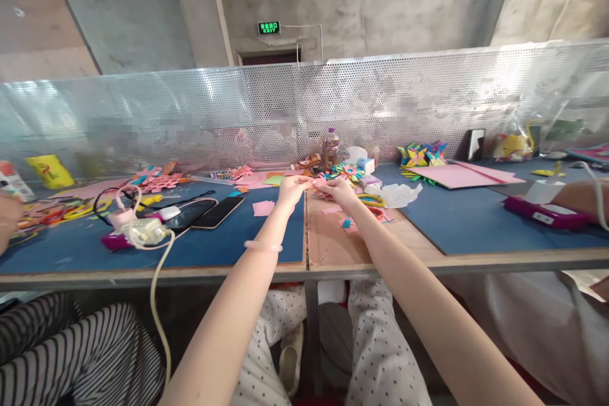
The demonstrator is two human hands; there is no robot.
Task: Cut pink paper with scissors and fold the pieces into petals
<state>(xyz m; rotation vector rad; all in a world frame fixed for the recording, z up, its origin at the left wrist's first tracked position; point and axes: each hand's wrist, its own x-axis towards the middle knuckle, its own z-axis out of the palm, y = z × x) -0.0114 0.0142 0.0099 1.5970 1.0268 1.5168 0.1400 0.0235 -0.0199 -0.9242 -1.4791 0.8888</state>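
Note:
Both hands meet above the far part of the table, over the seam between a blue mat and bare wood. My left hand (294,189) is closed, its fingertips pinching a small piece of pink paper (319,183). From the other side, my right hand (337,190) pinches the same piece; its folds are too small to make out. Left of my left hand lie pink paper squares (263,208). Just beyond my right hand is a multicoloured paper flower (351,172). Scissors with yellow handles (372,200) and paper scraps (349,223) lie beside my right forearm.
A drink bottle (332,149) stands behind my hands, before a perforated metal screen (200,120). Phones (217,212) and a corded power strip (147,233) lie left. Crumpled white paper (400,195), pink sheets (459,174) and another power strip (545,214) lie right. Other people's arms show at both edges.

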